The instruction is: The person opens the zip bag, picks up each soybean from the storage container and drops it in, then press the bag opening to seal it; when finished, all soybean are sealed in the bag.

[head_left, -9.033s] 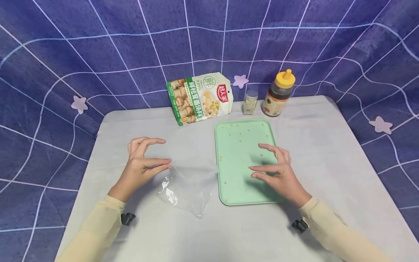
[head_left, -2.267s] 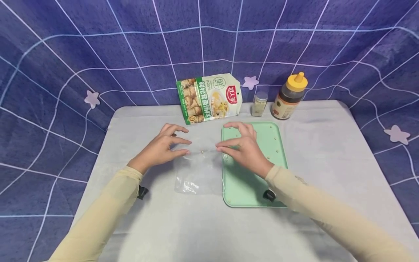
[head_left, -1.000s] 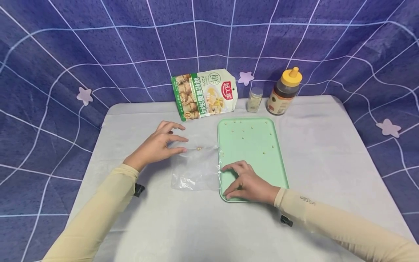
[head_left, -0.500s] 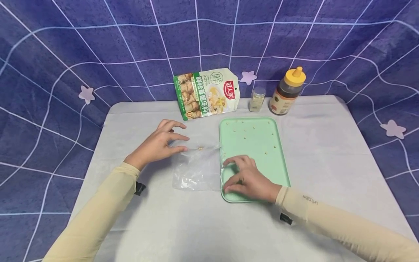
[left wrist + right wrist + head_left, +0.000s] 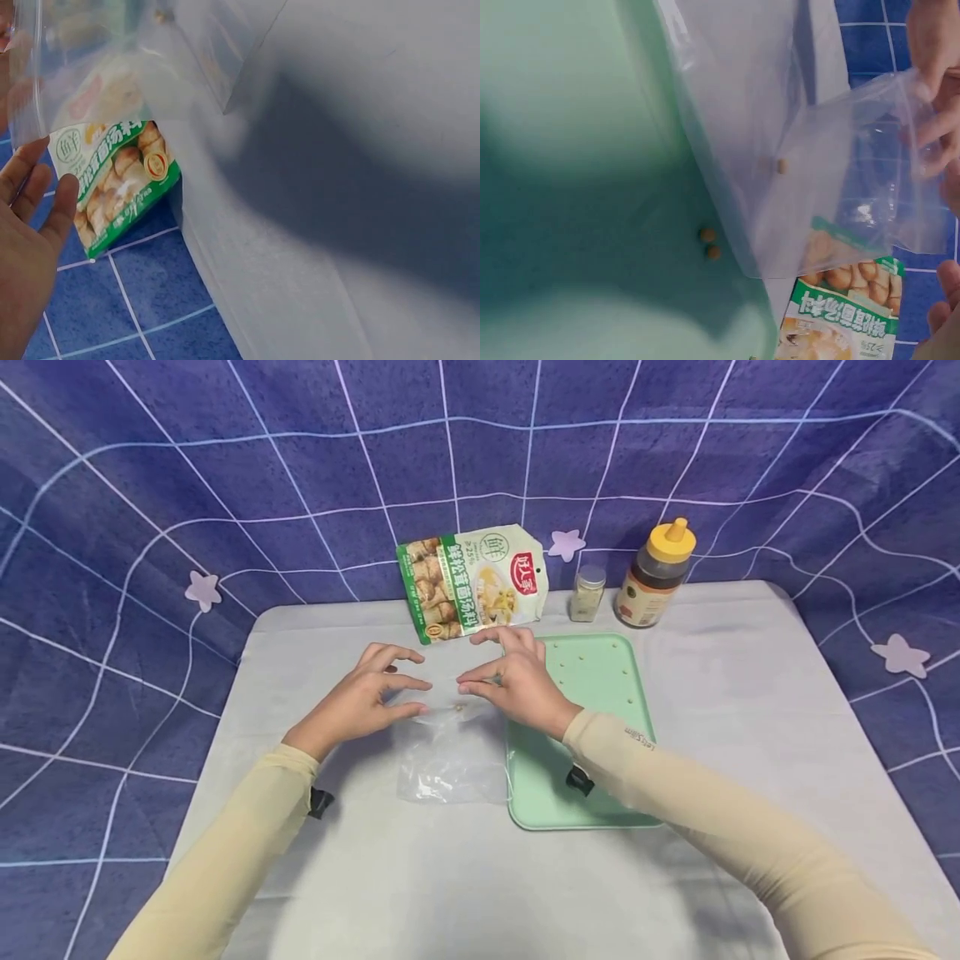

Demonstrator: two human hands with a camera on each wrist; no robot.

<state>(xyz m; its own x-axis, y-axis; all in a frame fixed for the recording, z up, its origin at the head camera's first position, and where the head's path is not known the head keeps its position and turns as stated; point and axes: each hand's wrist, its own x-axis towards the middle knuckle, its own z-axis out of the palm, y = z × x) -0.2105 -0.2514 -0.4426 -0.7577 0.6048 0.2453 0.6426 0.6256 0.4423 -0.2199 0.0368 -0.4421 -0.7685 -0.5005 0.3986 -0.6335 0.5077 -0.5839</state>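
My left hand (image 5: 360,697) holds the mouth of a clear plastic bag (image 5: 453,772), thumb and fingers spread apart at its rim. Inside the bag lie a few small tan beans (image 5: 459,707); one bean (image 5: 782,166) shows through the film in the right wrist view. Over the bag's mouth, my right hand (image 5: 521,681) has its thumb and index tips pinched together, apparently on a bean mostly hidden by the fingertips. A green tray (image 5: 585,818), partly under my right forearm, carries several scattered beans (image 5: 581,657). Two more beans (image 5: 709,244) sit near the tray's edge beside the bag.
Behind the bag leans a green and white mushroom-soup seasoning pouch (image 5: 476,581). A small glass jar (image 5: 587,595) and a yellow-capped squeeze bottle (image 5: 654,575) stand behind the tray. A blue grid-patterned cloth (image 5: 315,485) rises behind the table (image 5: 420,885).
My right hand has lifted from the tray's near left corner and moved up and left to the bag's mouth. My left hand stays at the bag. Earlier, the bag hung lower with both hands apart.
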